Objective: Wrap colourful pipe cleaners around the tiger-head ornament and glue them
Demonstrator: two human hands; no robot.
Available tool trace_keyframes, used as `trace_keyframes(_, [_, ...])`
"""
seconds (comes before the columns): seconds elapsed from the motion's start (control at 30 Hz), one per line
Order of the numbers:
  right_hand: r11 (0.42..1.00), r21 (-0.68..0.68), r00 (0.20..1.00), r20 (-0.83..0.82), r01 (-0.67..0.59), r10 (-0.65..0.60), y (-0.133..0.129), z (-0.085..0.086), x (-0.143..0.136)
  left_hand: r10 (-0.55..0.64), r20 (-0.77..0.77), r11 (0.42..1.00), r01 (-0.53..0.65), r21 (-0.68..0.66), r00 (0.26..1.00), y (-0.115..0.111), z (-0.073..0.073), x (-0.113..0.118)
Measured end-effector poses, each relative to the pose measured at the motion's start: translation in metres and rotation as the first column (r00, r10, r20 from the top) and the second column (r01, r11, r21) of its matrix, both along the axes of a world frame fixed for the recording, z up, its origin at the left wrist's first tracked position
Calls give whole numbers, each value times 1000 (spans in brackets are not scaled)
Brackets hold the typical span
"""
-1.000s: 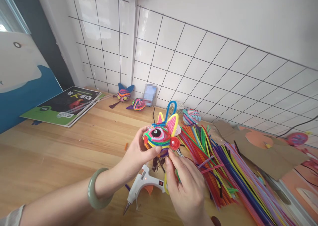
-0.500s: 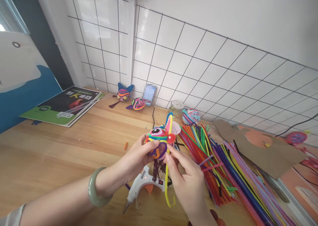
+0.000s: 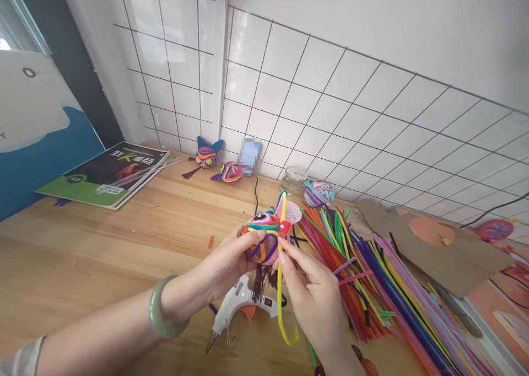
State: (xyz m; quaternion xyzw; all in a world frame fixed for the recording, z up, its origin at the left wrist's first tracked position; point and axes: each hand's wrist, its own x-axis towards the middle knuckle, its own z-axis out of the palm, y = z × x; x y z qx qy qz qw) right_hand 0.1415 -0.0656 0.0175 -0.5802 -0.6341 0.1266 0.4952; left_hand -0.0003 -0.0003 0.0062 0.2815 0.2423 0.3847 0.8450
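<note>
Head view: ornament (image 3: 270, 245) gripped between the hands, yellow strip (image 3: 280, 293) meeting its right side.
Left hand (image 3: 231, 252) is clamped on the ornament, thumb across the front; right hand (image 3: 316, 290) pinches the yellow strip at its upper end, fingertips close against the ornament, actual contact not clear. The strip's long axis runs down toward the wearer, just left of the right hand, which is the nearer, and ends in a hook. A dark tassel (image 3: 258, 285) hangs below the left fingers, over the glue gun (image 3: 237, 303). Compared with one second ago: ornament tipped, underside now exposed; strip, then mostly hidden, now hangs in plain sight.
</note>
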Motion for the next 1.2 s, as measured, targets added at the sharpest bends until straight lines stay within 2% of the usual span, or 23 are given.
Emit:
trace_keyframes(0.27, [997, 70, 998, 66, -16, 11, -1, 1, 0, -25, 13, 1000, 25, 19, 1000, 1, -2, 0])
trace_keyframes(0.47, [953, 299, 949, 311, -41, -57, -1, -3, -4, 8, 29, 1000, -9, 29, 1000, 1, -1, -2])
trace_keyframes(0.57, [931, 359, 905, 412, -56, -104, -2, -5, -6, 20, 28, 997, -22, 72, 999, 0, 1, -3])
trace_keyframes(0.7, [916, 395, 862, 486, -71, -143, -4, -7, -8, 26, 10, 992, -27, 127, 1000, -1, 2, -3])
trace_keyframes(0.97, [899, 432, 821, 538, -74, -190, -3, -10, -10, 129, -44, 978, -120, 170, 991, -1, 5, -2])
trace_keyframes(1.2, [898, 430, 812, 555, -92, -182, -3, -10, -12, 234, -108, 955, -208, 211, 966, 0, -3, -1])
